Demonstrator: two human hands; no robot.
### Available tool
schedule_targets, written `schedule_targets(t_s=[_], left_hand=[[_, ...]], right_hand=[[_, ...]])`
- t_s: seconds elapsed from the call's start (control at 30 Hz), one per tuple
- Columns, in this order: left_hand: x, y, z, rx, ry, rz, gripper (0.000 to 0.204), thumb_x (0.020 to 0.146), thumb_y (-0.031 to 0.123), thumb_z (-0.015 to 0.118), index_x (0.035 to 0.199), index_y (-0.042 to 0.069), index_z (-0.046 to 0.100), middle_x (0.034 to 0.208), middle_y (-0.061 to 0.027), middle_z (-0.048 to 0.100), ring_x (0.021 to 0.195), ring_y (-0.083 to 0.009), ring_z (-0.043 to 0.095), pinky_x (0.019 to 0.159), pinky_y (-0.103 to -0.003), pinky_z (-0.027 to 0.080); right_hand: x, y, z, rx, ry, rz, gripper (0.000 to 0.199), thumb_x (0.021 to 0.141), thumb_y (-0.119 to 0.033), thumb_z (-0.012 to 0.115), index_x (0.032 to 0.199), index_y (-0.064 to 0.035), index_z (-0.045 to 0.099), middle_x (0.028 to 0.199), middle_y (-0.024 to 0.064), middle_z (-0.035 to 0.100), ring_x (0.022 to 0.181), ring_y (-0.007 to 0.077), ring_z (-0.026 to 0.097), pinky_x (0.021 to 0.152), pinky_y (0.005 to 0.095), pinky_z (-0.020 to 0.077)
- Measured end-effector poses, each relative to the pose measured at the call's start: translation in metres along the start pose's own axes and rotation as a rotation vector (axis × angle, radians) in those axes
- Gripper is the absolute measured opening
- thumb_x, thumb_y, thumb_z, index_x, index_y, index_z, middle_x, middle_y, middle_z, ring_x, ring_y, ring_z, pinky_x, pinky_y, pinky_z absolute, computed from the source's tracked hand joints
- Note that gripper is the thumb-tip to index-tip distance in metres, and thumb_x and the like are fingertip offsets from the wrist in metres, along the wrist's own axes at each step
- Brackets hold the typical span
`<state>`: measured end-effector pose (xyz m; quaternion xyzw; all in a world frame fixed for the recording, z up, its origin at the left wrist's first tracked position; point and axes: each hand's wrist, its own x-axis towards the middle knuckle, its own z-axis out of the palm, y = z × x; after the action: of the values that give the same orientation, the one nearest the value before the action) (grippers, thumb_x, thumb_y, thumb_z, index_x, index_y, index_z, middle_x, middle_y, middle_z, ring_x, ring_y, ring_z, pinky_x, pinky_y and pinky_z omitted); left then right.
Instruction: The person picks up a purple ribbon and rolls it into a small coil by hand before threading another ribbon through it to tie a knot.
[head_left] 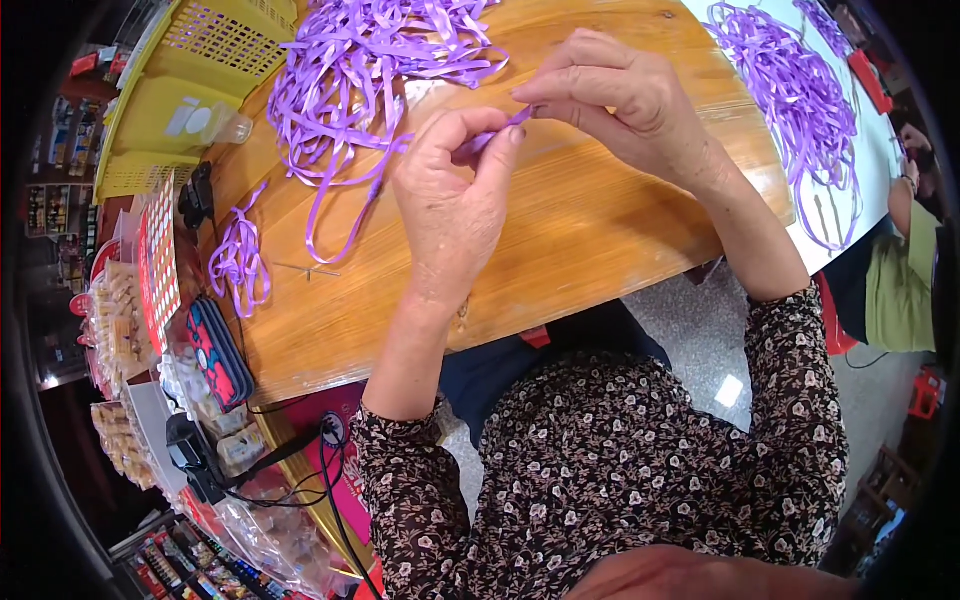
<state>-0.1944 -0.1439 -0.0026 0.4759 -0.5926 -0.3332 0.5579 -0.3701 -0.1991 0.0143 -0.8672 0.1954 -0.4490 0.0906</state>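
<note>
A purple ribbon runs between my two hands above the wooden table. My left hand pinches it between thumb and forefinger, and part of the strip shows inside the curl of the fingers. Up and to the right, my right hand grips the ribbon's end with its fingertips. Whether anything small sits at that end is hidden by the fingers. Beyond my left hand lies a large tangled pile of purple ribbons, with one loop trailing toward me. A smaller purple bundle rests at the table's left.
A yellow plastic basket stands at the far left beside a clear plastic cup. Near the left edge are a thin metal rod and a patterned pouch. More purple ribbons cover a white table at right, where another person sits.
</note>
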Motion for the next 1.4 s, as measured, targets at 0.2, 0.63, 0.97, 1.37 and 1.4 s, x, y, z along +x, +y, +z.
schedule_targets(t_s=[0.2, 0.63, 0.97, 1.37, 1.4], left_hand=[[-0.003, 0.007, -0.002, -0.160, -0.028, -0.148, 0.006, 0.080, 0.001, 0.063, 0.085, -0.001, 0.062, 0.074, 0.0023, 0.059, 0.064, -0.0029, 0.050, 0.057, -0.017, 0.041], [-0.005, 0.005, 0.001, 0.109, -0.026, 0.090, 0.009, 0.082, -0.002, 0.061, 0.090, 0.000, 0.061, 0.084, 0.0012, 0.057, 0.074, -0.0048, 0.048, 0.066, -0.018, 0.038], [-0.004, -0.002, -0.006, 0.201, -0.079, 0.073, 0.007, 0.081, 0.003, 0.062, 0.087, -0.002, 0.062, 0.076, -0.0021, 0.054, 0.064, -0.0069, 0.047, 0.057, -0.020, 0.039], [-0.008, 0.010, -0.008, -0.277, -0.037, -0.220, 0.007, 0.086, 0.006, 0.060, 0.090, 0.000, 0.062, 0.077, 0.0043, 0.056, 0.069, -0.0013, 0.046, 0.060, -0.016, 0.036], [-0.007, 0.007, -0.009, -0.290, -0.035, -0.219, 0.010, 0.085, 0.008, 0.060, 0.091, 0.000, 0.062, 0.082, 0.0000, 0.060, 0.066, -0.0025, 0.044, 0.059, -0.017, 0.035]], right_hand=[[-0.002, -0.001, -0.003, 0.156, -0.029, 0.139, 0.020, 0.074, -0.001, 0.066, 0.094, -0.0024, 0.066, 0.084, 0.0065, 0.061, 0.080, 0.0174, 0.059, 0.066, 0.0263, 0.0459], [-0.006, -0.003, 0.000, 0.313, -0.121, 0.272, 0.016, 0.079, -0.006, 0.064, 0.094, -0.0024, 0.066, 0.081, 0.0060, 0.063, 0.075, 0.0150, 0.059, 0.065, 0.0249, 0.0449], [-0.003, -0.002, -0.006, 0.228, -0.006, 0.165, 0.014, 0.076, -0.001, 0.065, 0.089, -0.0028, 0.066, 0.081, 0.0047, 0.061, 0.078, 0.0153, 0.059, 0.066, 0.0246, 0.0456], [-0.005, 0.002, -0.005, 0.342, -0.072, 0.298, 0.012, 0.081, -0.002, 0.062, 0.092, -0.0005, 0.065, 0.084, 0.0041, 0.061, 0.080, 0.0115, 0.057, 0.068, 0.0218, 0.0445], [-0.005, 0.002, -0.004, 0.390, -0.081, 0.332, 0.011, 0.082, -0.004, 0.061, 0.092, -0.0001, 0.065, 0.084, 0.0036, 0.061, 0.080, 0.0102, 0.056, 0.068, 0.0209, 0.0441]])
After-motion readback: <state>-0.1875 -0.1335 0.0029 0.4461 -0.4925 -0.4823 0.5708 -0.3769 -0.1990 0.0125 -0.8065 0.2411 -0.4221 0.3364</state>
